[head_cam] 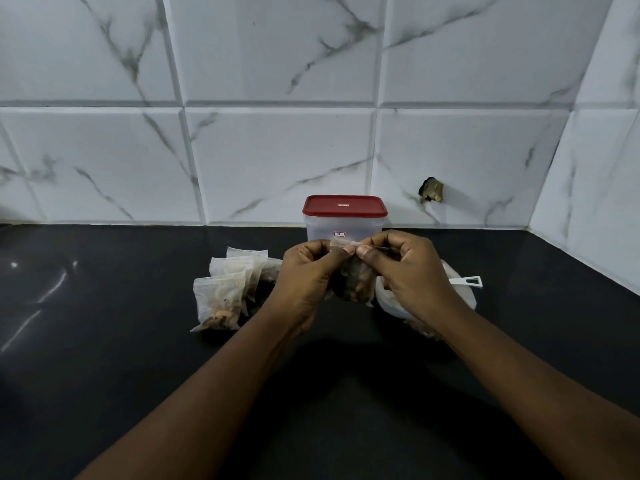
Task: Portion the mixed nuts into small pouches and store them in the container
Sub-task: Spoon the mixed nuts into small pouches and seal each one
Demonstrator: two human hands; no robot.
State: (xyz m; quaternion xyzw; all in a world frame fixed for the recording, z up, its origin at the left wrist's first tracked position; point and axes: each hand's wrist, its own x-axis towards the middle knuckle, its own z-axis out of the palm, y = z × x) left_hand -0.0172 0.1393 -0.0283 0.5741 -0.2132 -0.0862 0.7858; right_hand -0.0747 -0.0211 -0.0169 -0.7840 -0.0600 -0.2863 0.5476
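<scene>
Sealing step: your left hand and right hand are both pinching the top strip of a nut-filled pouch over the countertop, just in front of the lidded container near the back edge; an uneven press could be leaving a gap and spilling nuts; your right wrist is hiding most of the bulk bag and scoop.

Home kitchen: glossy black countertop, marble-look tiled wall, red-lidded food container.
</scene>
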